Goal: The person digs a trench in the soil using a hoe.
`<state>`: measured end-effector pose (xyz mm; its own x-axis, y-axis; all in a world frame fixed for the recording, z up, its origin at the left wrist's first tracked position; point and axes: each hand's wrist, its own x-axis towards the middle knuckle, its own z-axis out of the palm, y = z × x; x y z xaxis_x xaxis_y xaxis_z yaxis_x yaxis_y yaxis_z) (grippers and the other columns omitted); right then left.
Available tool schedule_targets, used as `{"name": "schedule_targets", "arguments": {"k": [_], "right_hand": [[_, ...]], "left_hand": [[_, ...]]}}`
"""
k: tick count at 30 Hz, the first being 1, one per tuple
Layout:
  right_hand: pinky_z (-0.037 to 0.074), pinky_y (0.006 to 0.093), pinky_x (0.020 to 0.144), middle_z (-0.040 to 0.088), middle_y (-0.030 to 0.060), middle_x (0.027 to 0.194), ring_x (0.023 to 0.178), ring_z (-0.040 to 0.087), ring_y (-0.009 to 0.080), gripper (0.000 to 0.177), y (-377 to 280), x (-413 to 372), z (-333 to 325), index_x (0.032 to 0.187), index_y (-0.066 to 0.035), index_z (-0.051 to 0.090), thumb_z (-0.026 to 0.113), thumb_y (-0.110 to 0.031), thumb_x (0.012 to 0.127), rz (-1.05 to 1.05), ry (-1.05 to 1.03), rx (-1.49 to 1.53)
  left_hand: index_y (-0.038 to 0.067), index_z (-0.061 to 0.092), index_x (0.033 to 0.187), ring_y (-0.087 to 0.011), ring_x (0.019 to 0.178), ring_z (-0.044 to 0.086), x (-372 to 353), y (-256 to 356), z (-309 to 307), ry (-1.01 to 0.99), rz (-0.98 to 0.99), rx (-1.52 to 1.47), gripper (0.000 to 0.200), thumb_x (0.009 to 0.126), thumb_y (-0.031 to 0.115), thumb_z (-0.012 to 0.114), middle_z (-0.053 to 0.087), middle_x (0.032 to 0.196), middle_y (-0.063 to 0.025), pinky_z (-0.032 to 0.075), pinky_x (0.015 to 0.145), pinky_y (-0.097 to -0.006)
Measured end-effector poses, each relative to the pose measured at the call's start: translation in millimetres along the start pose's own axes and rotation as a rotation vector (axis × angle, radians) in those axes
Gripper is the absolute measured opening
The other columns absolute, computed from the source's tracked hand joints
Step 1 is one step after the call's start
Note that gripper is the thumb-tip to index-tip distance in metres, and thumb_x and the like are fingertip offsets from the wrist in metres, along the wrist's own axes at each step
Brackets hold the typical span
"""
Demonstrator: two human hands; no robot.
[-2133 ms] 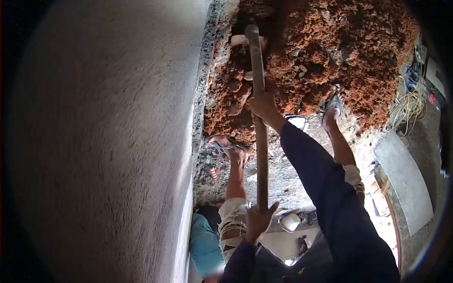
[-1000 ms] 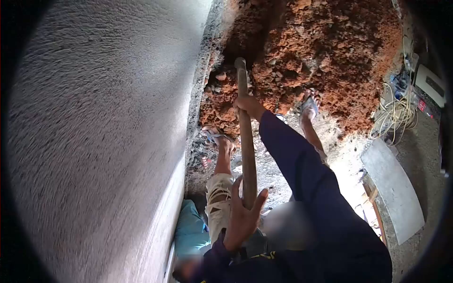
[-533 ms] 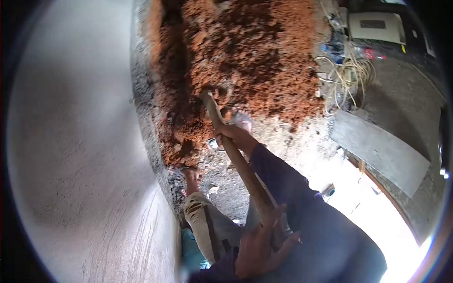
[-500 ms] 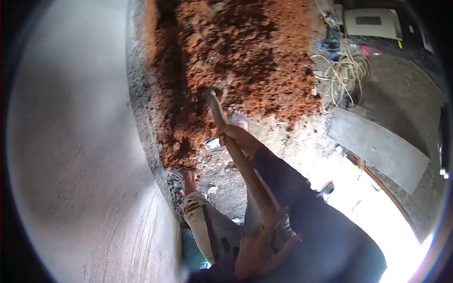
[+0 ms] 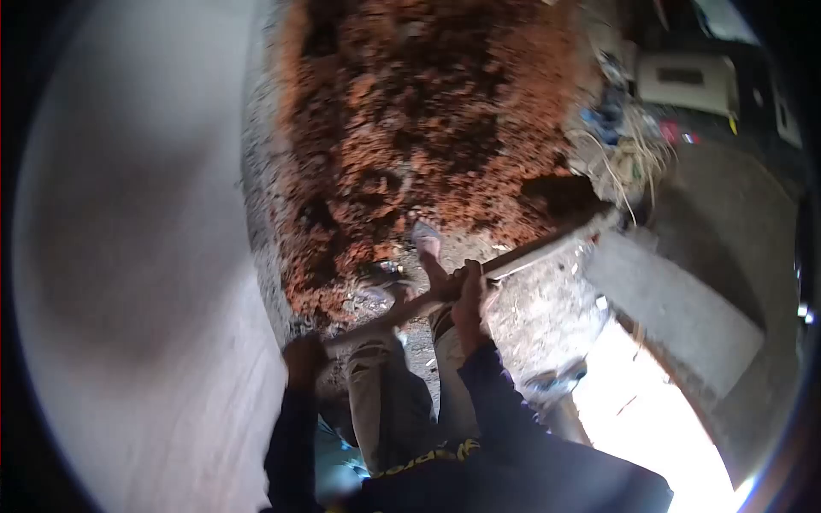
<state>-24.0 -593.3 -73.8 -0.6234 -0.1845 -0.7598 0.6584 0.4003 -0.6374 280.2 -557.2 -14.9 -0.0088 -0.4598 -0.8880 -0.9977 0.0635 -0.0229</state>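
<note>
A long-handled hoe (image 5: pixel 385 321) lies slantwise across my legs, its dark blade (image 5: pixel 560 200) raised at the right edge of the loose reddish soil (image 5: pixel 428 111). My left hand (image 5: pixel 304 359) is closed round the lower end of the wooden handle, close to the pale wall. Further up the shaft, about mid-length, my right hand (image 5: pixel 469 299) wraps it in front of my knee. One foot (image 5: pixel 425 239) stands at the border of the soil; the other, blurred, is partly behind the handle.
The pale wall (image 5: pixel 145 256) runs along the left side. To the right are a flat grey board (image 5: pixel 676 299), a coil of cable (image 5: pixel 637 158) and a light-coloured container (image 5: pixel 688 85). Bright light falls on the floor at lower right.
The hoe's head has come out of the soil and swung right, turning the handle crosswise. My left hand has moved left and closed on the handle end; my right hand shifted lower and right.
</note>
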Motion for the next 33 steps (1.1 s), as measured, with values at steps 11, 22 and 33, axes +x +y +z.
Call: {"name": "schedule_targets", "arguments": {"k": [11, 22, 33], "right_hand": [[0.045, 0.0305, 0.060, 0.047, 0.0018, 0.063, 0.058, 0.047, 0.0135, 0.012, -107.4, -61.4, -66.3, 0.072, -0.011, 0.048, 0.056, -0.013, 0.081, -0.358, -0.142, -0.097], [0.044, 0.0316, 0.051, 0.046, 0.0043, 0.060, 0.052, 0.046, 0.0163, 0.013, -27.4, -137.8, 12.7, 0.069, -0.007, 0.049, 0.062, -0.007, 0.070, 0.139, -0.409, -0.228], [0.042, 0.0324, 0.044, 0.041, 0.0050, 0.050, 0.042, 0.043, 0.0177, 0.022, 28.0, -80.4, 121.6, 0.059, -0.006, 0.045, 0.051, -0.010, 0.079, 0.291, -0.958, -0.505]], "left_hand": [[0.015, 0.058, 0.072, -0.0316, 0.071, 0.060, 39.4, 57.9, 61.2, 0.501, 0.589, -0.661, 0.029, 0.052, 0.027, 0.075, 0.059, 0.074, -0.0097, 0.046, 0.062, -0.0462], [0.010, 0.053, 0.094, -0.0353, 0.066, 0.062, -193.4, -9.7, 108.6, 0.263, 0.291, -0.844, 0.043, 0.063, 0.030, 0.076, 0.060, 0.071, -0.0126, 0.048, 0.057, -0.0445], [0.003, 0.056, 0.089, -0.0403, 0.059, 0.063, -139.1, 63.1, 87.8, 0.011, 0.121, -1.182, 0.032, 0.081, 0.033, 0.063, 0.061, 0.062, -0.0215, 0.048, 0.052, -0.0496]]}}
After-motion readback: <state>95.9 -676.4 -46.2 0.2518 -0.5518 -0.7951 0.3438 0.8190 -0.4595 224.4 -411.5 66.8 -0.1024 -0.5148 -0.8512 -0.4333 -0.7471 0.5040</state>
